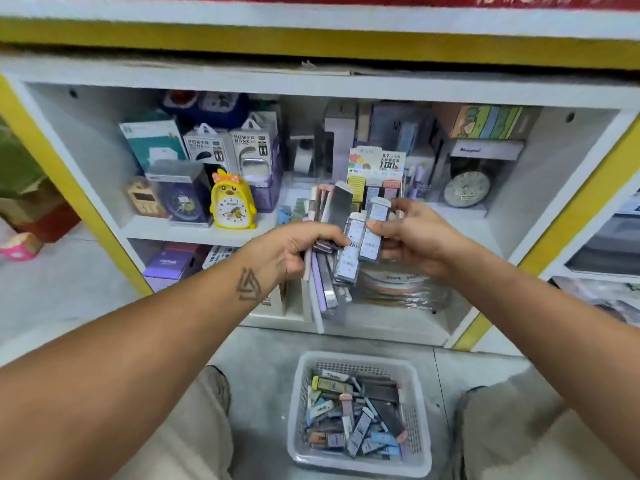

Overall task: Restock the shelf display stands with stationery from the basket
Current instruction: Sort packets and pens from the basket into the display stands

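Nearest to me, on the floor between my knees, sits the white basket, holding a loose heap of small flat lead cases in grey, blue, pink and yellow. Everything else I place from this basket.

Above the basket, both my forearms reach forward and my hands meet in front of the shelf. My left hand has its fingers curled round a fanned stack of cases; the stack stands roughly upright, its lower ends pointing down toward the basket and its upper ends rising past my knuckles. My right hand, just right of the stack, pinches one pale case between thumb and fingertips; that case lies against another pale one at the front of the stack.

Beyond my hands, farther from the basket, is the white shelf. Straight behind the stack stands the display stand, with a printed header card and rows of cases in its slots. Left of the stand is a yellow duck alarm clock, with power bank boxes behind it. Right of the stand is a round grey clock, with boxes stacked above it.
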Demonstrator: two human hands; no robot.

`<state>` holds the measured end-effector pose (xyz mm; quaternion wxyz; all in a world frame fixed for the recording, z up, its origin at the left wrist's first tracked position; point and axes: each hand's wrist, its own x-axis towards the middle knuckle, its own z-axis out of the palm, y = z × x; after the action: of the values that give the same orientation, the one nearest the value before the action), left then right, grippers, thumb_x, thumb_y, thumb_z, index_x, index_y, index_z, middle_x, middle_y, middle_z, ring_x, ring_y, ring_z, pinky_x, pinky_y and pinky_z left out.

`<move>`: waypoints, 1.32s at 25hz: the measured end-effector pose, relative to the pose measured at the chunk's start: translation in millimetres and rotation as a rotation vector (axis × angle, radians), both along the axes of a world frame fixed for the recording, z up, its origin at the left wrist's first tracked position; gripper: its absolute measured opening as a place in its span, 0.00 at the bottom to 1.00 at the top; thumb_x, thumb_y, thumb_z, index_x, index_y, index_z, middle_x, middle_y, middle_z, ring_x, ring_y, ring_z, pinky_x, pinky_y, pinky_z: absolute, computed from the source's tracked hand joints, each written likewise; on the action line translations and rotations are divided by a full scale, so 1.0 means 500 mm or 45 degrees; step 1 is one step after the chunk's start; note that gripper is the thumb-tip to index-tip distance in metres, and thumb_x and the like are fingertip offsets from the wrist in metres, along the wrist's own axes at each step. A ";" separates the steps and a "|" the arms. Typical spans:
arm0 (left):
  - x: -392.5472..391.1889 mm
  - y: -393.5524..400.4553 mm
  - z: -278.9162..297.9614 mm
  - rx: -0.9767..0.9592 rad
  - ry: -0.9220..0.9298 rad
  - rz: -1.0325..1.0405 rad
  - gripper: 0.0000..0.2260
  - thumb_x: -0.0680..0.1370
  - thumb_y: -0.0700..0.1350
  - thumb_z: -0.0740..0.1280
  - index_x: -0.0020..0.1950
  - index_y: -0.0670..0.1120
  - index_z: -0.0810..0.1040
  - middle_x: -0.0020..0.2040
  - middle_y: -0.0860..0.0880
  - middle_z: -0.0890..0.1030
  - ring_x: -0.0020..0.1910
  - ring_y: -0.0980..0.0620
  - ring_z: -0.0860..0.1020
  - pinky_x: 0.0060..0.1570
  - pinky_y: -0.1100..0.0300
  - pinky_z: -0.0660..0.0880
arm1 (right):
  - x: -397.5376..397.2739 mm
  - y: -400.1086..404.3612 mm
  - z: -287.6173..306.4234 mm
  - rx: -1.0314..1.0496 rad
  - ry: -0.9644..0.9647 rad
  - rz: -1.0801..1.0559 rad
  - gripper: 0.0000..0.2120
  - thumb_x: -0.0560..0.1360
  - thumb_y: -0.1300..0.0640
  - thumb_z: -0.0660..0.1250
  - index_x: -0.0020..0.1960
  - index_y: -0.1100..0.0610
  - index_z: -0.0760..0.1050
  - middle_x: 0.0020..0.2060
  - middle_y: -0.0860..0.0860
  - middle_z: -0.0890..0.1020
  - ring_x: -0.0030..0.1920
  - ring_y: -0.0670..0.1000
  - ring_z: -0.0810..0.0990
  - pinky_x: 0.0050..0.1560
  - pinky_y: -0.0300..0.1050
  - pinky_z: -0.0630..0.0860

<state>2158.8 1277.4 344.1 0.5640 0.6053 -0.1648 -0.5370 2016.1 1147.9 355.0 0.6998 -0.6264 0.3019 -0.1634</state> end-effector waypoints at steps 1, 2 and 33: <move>0.012 0.000 0.020 -0.009 -0.006 0.046 0.04 0.73 0.31 0.68 0.45 0.36 0.80 0.39 0.39 0.84 0.35 0.44 0.84 0.40 0.49 0.83 | 0.012 -0.006 0.019 0.005 -0.025 -0.004 0.12 0.79 0.65 0.67 0.62 0.59 0.74 0.48 0.57 0.87 0.44 0.58 0.87 0.53 0.63 0.82; 0.025 0.001 0.037 -0.003 -0.009 0.086 0.03 0.74 0.31 0.67 0.42 0.36 0.80 0.35 0.40 0.84 0.31 0.45 0.83 0.33 0.51 0.82 | 0.024 -0.015 0.037 -0.010 -0.040 -0.028 0.09 0.80 0.64 0.66 0.60 0.59 0.75 0.45 0.56 0.87 0.42 0.58 0.86 0.51 0.62 0.82; 0.092 -0.135 0.054 0.042 0.034 0.125 0.06 0.72 0.30 0.69 0.46 0.37 0.80 0.40 0.40 0.82 0.38 0.43 0.82 0.44 0.47 0.82 | 0.137 -0.176 0.010 -0.883 0.087 -0.077 0.05 0.78 0.51 0.71 0.47 0.51 0.84 0.38 0.50 0.85 0.34 0.47 0.80 0.35 0.41 0.76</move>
<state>2204.7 1209.9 370.9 0.5816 0.6147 -0.1185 -0.5194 2084.5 1059.7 360.0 0.4296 -0.8227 0.2702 -0.2559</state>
